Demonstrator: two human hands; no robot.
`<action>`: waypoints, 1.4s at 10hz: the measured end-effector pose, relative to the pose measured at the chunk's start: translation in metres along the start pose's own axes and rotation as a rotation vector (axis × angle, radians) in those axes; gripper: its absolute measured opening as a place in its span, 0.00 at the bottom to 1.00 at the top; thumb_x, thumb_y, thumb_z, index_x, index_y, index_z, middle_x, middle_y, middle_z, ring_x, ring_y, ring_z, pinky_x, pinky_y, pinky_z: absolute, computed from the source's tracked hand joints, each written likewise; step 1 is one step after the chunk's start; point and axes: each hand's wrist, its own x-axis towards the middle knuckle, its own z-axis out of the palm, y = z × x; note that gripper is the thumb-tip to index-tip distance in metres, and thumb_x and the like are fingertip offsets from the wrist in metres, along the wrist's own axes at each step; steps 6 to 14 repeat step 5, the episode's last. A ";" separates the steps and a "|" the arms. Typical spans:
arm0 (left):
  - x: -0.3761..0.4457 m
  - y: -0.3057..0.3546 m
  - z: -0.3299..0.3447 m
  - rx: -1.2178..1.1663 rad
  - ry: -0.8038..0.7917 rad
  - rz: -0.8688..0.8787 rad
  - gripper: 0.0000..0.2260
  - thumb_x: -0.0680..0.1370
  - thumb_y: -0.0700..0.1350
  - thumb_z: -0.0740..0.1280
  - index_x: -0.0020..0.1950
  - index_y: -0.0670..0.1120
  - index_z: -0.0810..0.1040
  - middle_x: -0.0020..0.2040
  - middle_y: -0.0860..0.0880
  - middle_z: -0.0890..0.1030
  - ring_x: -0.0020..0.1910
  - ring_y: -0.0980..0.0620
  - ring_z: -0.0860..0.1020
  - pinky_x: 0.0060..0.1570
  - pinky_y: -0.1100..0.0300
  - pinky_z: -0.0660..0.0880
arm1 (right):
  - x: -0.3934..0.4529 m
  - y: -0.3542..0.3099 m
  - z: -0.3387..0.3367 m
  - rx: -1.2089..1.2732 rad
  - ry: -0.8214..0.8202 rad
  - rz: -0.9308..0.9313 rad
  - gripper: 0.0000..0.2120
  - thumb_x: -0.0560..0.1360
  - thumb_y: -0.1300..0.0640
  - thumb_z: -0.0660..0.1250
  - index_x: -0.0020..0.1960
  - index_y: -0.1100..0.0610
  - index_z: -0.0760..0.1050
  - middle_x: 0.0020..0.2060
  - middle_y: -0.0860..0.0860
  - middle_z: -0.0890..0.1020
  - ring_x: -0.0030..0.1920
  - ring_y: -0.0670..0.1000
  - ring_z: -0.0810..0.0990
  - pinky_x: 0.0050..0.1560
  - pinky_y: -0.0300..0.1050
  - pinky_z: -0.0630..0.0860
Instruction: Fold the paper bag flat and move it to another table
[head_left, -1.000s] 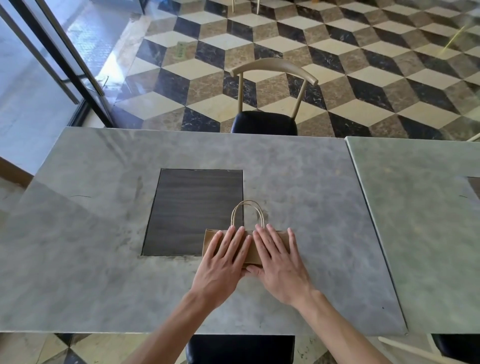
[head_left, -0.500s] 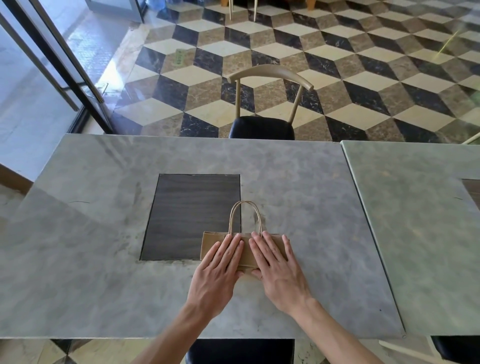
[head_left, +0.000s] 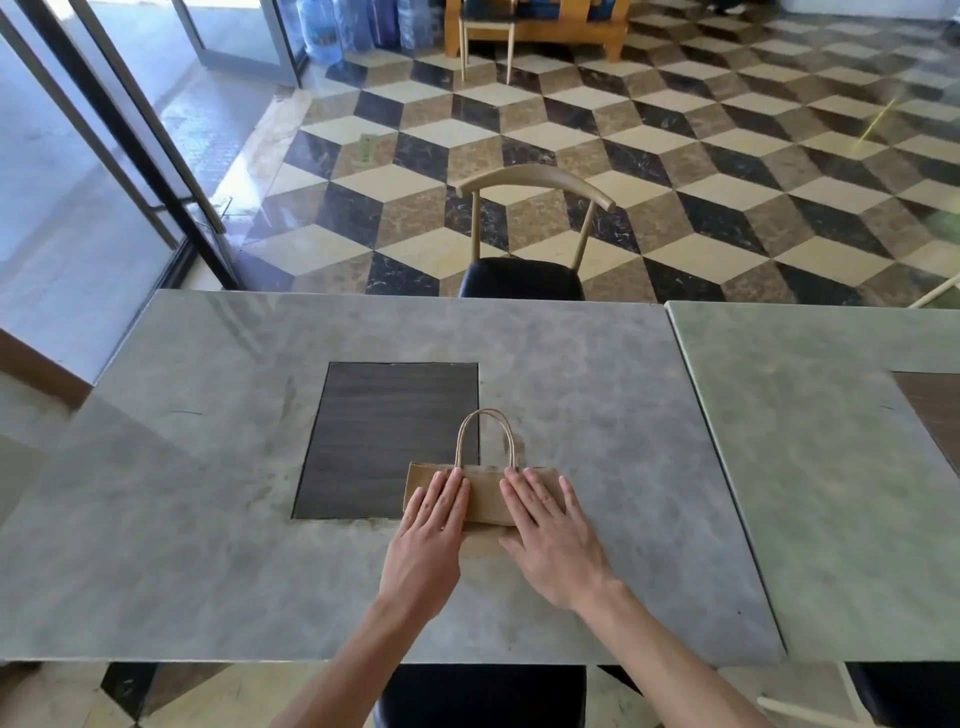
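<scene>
A small brown paper bag (head_left: 485, 496) lies folded flat on the grey marble table (head_left: 208, 519), its twine handles (head_left: 484, 436) pointing away from me. My left hand (head_left: 428, 530) presses palm-down on the bag's left part, fingers flat and together. On the bag's right part rests my right hand (head_left: 550, 530), also flat, fingers slightly spread. Neither hand grips the bag. A strip of bag shows between the two hands.
A dark rectangular inset (head_left: 389, 436) sits in the table just left of the bag. A second grey table (head_left: 831, 467) adjoins on the right. A wooden chair with black seat (head_left: 522, 275) stands at the far side; glass doors (head_left: 104, 156) are at left.
My two hands have slid apart across the bag, the left leftward and the right rightward, uncovering its middle. The camera has tilted up, showing more floor.
</scene>
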 end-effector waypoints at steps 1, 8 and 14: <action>0.003 0.003 -0.014 -0.078 0.032 -0.056 0.29 0.73 0.32 0.70 0.74 0.44 0.71 0.76 0.48 0.70 0.77 0.50 0.63 0.78 0.55 0.55 | -0.001 -0.004 -0.011 0.018 0.009 0.015 0.31 0.78 0.43 0.57 0.76 0.58 0.67 0.76 0.51 0.68 0.76 0.52 0.67 0.70 0.62 0.56; -0.010 0.009 -0.048 -0.209 0.307 -0.006 0.12 0.71 0.34 0.74 0.50 0.47 0.84 0.53 0.53 0.85 0.59 0.52 0.80 0.54 0.59 0.79 | -0.020 -0.019 -0.049 0.132 -0.033 0.068 0.39 0.75 0.38 0.36 0.80 0.53 0.59 0.81 0.50 0.56 0.81 0.52 0.52 0.78 0.61 0.48; -0.010 0.009 -0.048 -0.209 0.307 -0.006 0.12 0.71 0.34 0.74 0.50 0.47 0.84 0.53 0.53 0.85 0.59 0.52 0.80 0.54 0.59 0.79 | -0.020 -0.019 -0.049 0.132 -0.033 0.068 0.39 0.75 0.38 0.36 0.80 0.53 0.59 0.81 0.50 0.56 0.81 0.52 0.52 0.78 0.61 0.48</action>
